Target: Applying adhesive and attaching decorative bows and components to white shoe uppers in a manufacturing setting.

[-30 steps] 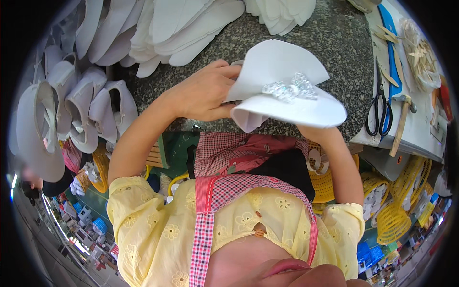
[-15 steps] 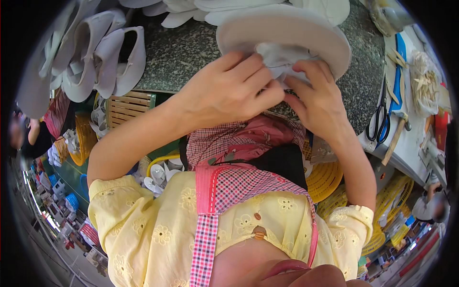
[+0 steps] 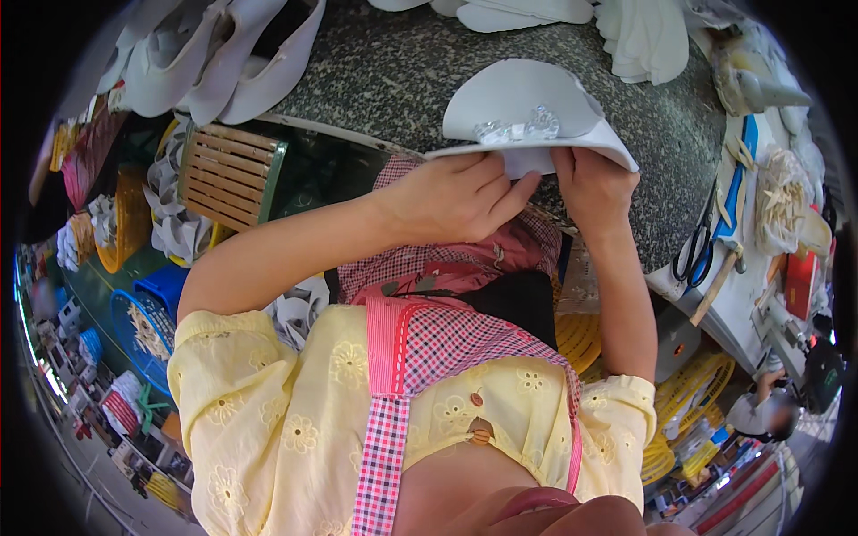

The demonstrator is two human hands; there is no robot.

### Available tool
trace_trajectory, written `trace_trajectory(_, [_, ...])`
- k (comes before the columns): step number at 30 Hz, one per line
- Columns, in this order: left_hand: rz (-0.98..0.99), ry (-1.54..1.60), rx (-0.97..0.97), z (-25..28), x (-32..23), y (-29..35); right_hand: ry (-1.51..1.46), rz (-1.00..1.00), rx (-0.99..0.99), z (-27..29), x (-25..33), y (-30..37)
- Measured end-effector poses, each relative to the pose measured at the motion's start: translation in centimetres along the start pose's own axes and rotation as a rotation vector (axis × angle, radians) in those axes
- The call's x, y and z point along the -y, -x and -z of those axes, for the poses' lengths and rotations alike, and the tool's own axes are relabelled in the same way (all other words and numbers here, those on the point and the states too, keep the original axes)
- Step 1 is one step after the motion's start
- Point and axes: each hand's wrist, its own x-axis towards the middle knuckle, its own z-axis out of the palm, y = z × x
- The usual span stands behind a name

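A white shoe upper (image 3: 527, 94), with a band of clear sparkling ornament (image 3: 518, 128) across it, is held up at the near side of the speckled stone worktop (image 3: 375, 80). My left hand (image 3: 460, 196) pinches its near edge, fingers curled under it. On the other side, my right hand (image 3: 597, 183) grips the same edge with the fingers partly hidden beneath. A pale flap hangs between the two hands.
White shoe uppers (image 3: 255, 76) stand at the far left. Stacks of white sole-shaped pieces (image 3: 639, 36) lie along the back. Right of the worktop are black-handled scissors (image 3: 693, 259), a hammer (image 3: 715, 290) and a plastic bag (image 3: 782, 205). A slatted wooden stool (image 3: 228, 174) stands at left.
The shoe upper has come down nearer to me and turned, so its ornamented face now shows. Both hands have shifted from inside its opening to its near edge. The whole view has shifted slightly.
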Motion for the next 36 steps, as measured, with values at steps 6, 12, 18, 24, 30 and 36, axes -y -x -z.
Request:
trace_trajectory(6, [0.143,0.053,0.074,-0.4,-0.2,-0.7,-0.125,-0.199,-0.021,0.8,1.4,-0.1])
trace_trajectory(12, [0.150,0.046,0.235,-0.2,-0.7,-1.0,-0.046,-0.313,-0.005,-0.2,1.4,1.1])
trace_trajectory(18, [-0.004,0.035,0.272,-0.1,-0.4,-1.8,0.064,-0.348,-0.082,-1.0,1.0,0.2])
trace_trajectory(24, [0.043,0.030,0.193,-0.5,-0.5,-1.5,-0.183,-0.365,0.088,1.0,1.5,0.8])
trace_trajectory(30, [-0.006,0.063,0.254,-0.2,0.2,-2.3,-0.053,-0.098,-0.093,-0.2,0.7,1.1])
trace_trajectory(36, [-0.035,0.112,0.322,0.4,0.8,-2.7,-0.083,-0.108,-0.201,-1.0,1.2,1.4])
